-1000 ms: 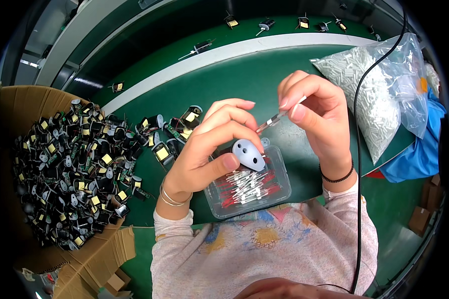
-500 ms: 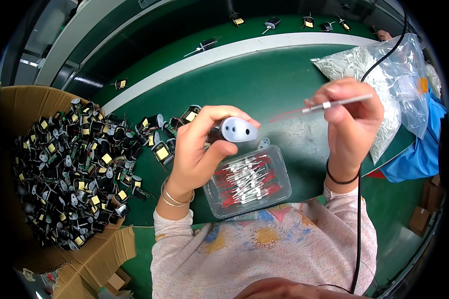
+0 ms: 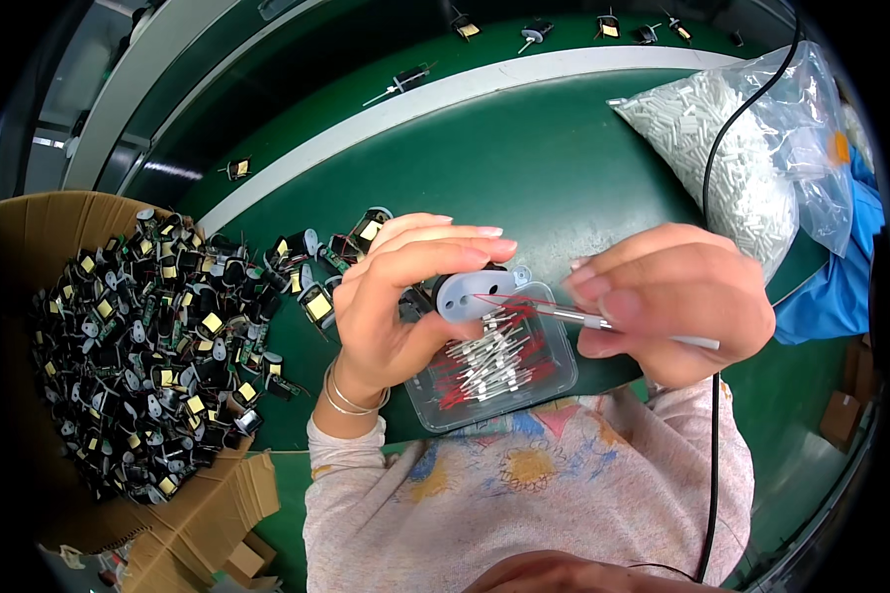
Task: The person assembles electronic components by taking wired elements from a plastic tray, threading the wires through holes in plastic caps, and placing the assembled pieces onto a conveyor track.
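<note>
The long-sleeved top point(image 3: 623, 494) is pale greyish-pink and finely flecked, its sleeves point(image 3: 344, 439) the same pale shade, its front bearing a yellow flower point(image 3: 527, 471), blue patches point(image 3: 431, 461) and a pink patch point(image 3: 554, 421); two thin metallic bangles point(image 3: 348, 407) circle the left wrist point(image 3: 354, 381)

Light grey on the oval cap point(image 3: 471, 308), mid-frame; red on the thin wires point(image 3: 512, 299); green on the surface point(image 3: 504, 148); flower pattern on the sweater point(image 3: 524, 474).
</note>
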Available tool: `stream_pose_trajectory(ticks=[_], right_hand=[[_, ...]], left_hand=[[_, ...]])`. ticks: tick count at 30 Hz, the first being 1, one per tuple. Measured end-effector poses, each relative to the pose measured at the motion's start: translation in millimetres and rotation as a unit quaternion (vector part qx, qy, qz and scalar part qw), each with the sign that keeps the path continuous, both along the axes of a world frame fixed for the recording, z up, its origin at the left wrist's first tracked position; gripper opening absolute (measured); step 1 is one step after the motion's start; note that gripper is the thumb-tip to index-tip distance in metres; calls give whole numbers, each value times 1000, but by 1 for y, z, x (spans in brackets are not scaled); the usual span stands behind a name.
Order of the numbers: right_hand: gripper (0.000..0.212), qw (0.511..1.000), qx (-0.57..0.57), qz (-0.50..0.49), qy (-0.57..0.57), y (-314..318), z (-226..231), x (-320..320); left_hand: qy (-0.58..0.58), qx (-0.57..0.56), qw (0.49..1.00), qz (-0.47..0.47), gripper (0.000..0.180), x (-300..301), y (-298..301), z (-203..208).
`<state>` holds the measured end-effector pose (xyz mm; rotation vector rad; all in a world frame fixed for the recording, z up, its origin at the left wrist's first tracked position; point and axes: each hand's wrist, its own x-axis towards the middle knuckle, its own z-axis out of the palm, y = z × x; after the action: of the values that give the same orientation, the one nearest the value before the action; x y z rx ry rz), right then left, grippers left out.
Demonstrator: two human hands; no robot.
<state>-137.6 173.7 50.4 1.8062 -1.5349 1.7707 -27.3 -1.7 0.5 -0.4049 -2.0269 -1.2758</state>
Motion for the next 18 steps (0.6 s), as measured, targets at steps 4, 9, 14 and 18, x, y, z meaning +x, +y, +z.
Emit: stream_pose_trajectory(ticks=[4, 9, 14, 18], right_hand=[[30, 1000, -10, 21, -5, 2, -3, -2], [27, 992, -5, 100, 74, 5, -4, -15], [28, 993, 0, 93, 71, 5, -4, -10], [28, 994, 20, 62, 87, 6, 2, -3]], left_hand=[[4, -25, 1000, 14, 43, 2, 0, 1], [9, -34, 999, 23, 43, 4, 1, 2], [10, -43, 999, 28, 43, 4, 2, 5], [17, -63, 996, 54, 41, 5, 2, 5]])
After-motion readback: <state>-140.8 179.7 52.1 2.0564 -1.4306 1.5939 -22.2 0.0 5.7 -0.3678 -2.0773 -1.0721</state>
